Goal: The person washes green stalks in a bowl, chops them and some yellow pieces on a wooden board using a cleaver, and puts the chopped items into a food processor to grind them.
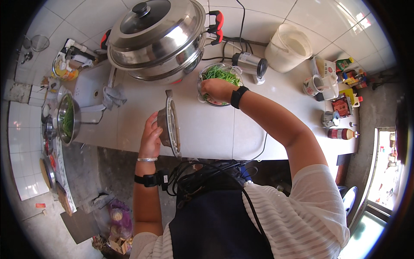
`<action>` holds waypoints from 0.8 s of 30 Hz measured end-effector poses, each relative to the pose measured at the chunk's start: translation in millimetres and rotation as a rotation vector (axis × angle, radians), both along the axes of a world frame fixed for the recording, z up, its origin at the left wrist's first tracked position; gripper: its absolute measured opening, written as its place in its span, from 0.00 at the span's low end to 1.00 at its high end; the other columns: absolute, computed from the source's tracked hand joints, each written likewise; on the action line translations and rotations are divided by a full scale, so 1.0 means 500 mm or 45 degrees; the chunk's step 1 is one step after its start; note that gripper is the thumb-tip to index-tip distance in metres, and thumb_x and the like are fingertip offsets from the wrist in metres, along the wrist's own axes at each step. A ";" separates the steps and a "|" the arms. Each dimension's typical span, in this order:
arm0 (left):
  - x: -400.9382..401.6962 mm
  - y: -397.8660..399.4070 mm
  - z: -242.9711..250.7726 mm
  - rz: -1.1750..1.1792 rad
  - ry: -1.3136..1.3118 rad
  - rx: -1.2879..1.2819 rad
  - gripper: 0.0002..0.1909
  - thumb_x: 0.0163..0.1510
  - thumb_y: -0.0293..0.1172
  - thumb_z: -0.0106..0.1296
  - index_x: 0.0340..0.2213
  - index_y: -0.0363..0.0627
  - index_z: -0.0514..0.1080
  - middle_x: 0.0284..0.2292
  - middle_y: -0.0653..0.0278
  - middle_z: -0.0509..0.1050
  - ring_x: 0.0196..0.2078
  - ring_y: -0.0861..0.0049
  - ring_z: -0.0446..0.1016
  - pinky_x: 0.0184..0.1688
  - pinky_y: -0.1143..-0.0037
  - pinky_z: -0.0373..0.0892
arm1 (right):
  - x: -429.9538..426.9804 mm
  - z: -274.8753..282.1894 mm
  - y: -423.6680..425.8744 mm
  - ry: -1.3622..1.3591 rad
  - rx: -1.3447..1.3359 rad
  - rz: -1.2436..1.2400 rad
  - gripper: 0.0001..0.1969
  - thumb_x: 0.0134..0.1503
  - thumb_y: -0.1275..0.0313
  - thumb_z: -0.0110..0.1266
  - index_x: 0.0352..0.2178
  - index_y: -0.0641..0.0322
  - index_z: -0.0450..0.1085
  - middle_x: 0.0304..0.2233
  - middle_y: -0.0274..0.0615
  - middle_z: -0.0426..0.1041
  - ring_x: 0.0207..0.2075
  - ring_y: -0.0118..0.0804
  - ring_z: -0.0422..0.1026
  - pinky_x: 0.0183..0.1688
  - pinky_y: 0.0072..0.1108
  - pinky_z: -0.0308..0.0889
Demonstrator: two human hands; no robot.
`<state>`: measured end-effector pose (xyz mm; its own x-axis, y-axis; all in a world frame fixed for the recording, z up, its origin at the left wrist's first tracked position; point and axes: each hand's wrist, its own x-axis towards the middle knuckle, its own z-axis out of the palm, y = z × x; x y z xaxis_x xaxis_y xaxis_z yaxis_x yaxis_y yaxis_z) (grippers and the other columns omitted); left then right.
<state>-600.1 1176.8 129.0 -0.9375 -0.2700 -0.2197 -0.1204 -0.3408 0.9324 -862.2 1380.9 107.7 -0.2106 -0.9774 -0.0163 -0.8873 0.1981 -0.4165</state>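
My left hand (151, 134) holds a lidlike round piece with a metal rim (173, 124), tipped on its edge above the front of the tiled counter (207, 129). Over a clear bowl (201, 92) farther back, my right hand (216, 89) bends down with its fingers in chopped green stalks (223, 72). The hand hides part of the bowl, and its fingertips are out of sight, so whether they grip anything does not show.
A large lidded steel steamer pot (158, 42) stands at the back left, near a sink (92, 85) with a grey cloth (114, 96). Behind the bowl are a steel cylindrical appliance (249, 64), black cables and a white bucket (286, 50). Bottles and jars line the right end.
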 end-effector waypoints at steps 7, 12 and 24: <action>0.006 -0.002 0.004 0.019 0.006 0.023 0.32 0.54 0.38 0.48 0.58 0.44 0.53 0.52 0.58 0.66 0.53 0.69 0.68 0.53 0.67 0.68 | 0.015 0.020 -0.030 -0.013 0.389 -0.177 0.07 0.47 0.80 0.48 0.26 0.67 0.74 0.28 0.53 0.75 0.32 0.52 0.75 0.34 0.32 0.71; 0.006 -0.001 0.015 0.040 0.013 0.020 0.32 0.54 0.37 0.48 0.58 0.43 0.54 0.52 0.58 0.66 0.53 0.70 0.67 0.54 0.67 0.67 | 0.006 0.076 -0.014 -0.082 0.499 -0.134 0.08 0.45 0.80 0.49 0.27 0.65 0.74 0.29 0.53 0.75 0.34 0.53 0.75 0.36 0.32 0.71; 0.006 -0.001 0.011 0.010 0.034 0.011 0.32 0.55 0.38 0.48 0.58 0.43 0.54 0.52 0.58 0.66 0.52 0.70 0.68 0.52 0.68 0.69 | -0.090 0.101 0.108 0.000 0.286 -0.160 0.37 0.33 0.70 0.71 0.46 0.61 0.61 0.43 0.46 0.67 0.47 0.52 0.67 0.48 0.33 0.64</action>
